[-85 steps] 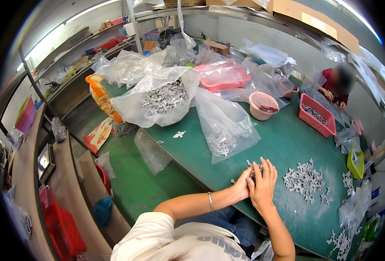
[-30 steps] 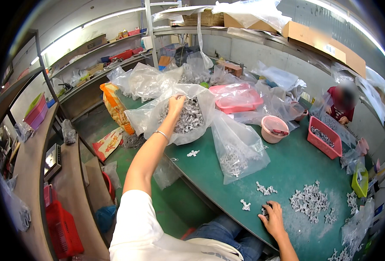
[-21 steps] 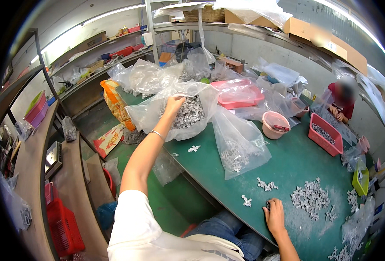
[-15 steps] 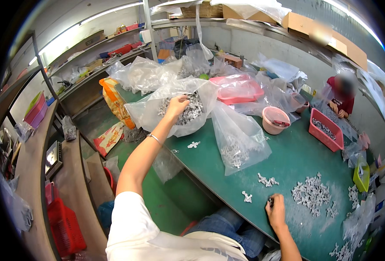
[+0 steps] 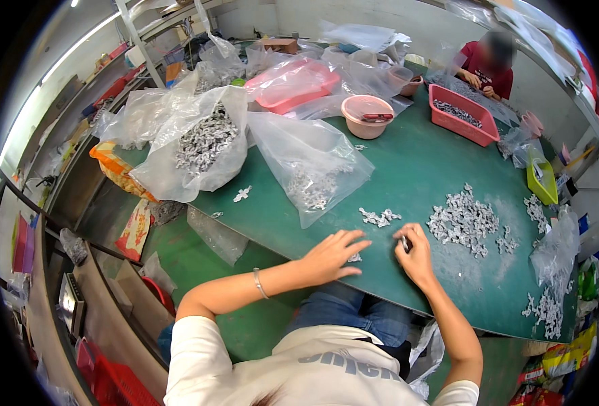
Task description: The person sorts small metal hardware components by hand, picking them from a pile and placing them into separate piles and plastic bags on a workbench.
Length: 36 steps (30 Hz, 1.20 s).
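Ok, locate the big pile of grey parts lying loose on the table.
In the head view, the pile lies on the green table, right of and beyond the right hand.

Room: bright overall, cool white, evenly spread
Light strip (image 5: 76, 49): burnt out to plain white, slanting across the upper left
Tabletop (image 5: 407, 159): well lit, matt, little harsh glare
Clear bags (image 5: 265, 145): milky sheen, pale highlights along the creases
Metal parts (image 5: 465, 220): crisp enough to tell apart on the table
Floor (image 5: 177, 233): dimmer, shadowed beneath the table edge
Shelves (image 5: 113, 298): bowed by the fisheye, murky toward the left rim
Co-worker's head (image 5: 497, 51): masked by soft blur
Corners: swallowed in black
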Tool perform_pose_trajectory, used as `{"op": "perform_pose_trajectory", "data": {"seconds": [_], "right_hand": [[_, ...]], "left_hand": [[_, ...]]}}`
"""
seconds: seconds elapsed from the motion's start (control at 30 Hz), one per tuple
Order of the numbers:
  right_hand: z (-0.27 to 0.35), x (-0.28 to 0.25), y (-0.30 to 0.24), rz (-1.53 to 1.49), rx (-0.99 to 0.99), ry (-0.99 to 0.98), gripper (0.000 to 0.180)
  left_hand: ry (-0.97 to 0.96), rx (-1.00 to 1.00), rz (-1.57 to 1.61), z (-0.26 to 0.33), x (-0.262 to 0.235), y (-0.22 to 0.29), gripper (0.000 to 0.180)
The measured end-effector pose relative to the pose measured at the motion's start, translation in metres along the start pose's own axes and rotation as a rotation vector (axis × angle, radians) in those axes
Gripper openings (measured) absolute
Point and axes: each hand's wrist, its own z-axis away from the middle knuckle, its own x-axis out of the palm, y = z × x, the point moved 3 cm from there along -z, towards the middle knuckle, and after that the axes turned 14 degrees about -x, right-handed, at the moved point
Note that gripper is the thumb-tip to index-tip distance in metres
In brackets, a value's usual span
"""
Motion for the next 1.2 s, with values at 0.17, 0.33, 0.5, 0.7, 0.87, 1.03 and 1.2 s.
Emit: {"op": "perform_pose_trajectory", "data": {"seconds": [0.17, 0.33, 0.5, 0.7, 0.87, 1.03, 1.2], "right_hand": [[-0.034, 0.027, 0.020, -0.046, -0.004, -0.023, 0.029], [-0.040, 0.044, 0.019, 0.302, -0.224, -0.113, 0.059], [-0.041, 0.050, 0.018, 0.259, -0.361, -0.166, 0.038], [-0.036, 0.046, 0.005, 0.347, -0.525, -0.120, 0.021], [-0.038, 0.036, 0.008, 0.308, -0.426, 0.071, 0.017], [-0.042, 0.035, 0.008, -0.228, 0.108, 0.316, 0.013], [-0.031, 0.039, -0.042, -0.062, -0.072, 0.149, 0.018]], "left_hand": [[-0.041, -0.148, -0.169, -0.002, 0.029, -0.017, 0.037], [0.049, -0.152, 0.026, 0.000, 0.027, -0.030, 0.023], [0.051, -0.765, 1.095, -0.009, 0.028, -0.043, 0.019], [-0.168, -1.031, 2.005, 0.002, 0.043, -0.029, 0.030], [-0.311, -1.048, 2.081, 0.000, 0.062, -0.023, 0.040], [-0.367, -1.193, 2.079, -0.015, 0.063, -0.008, 0.052], [-0.310, -0.865, 2.317, -0.036, 0.068, 0.011, 0.040]]}}
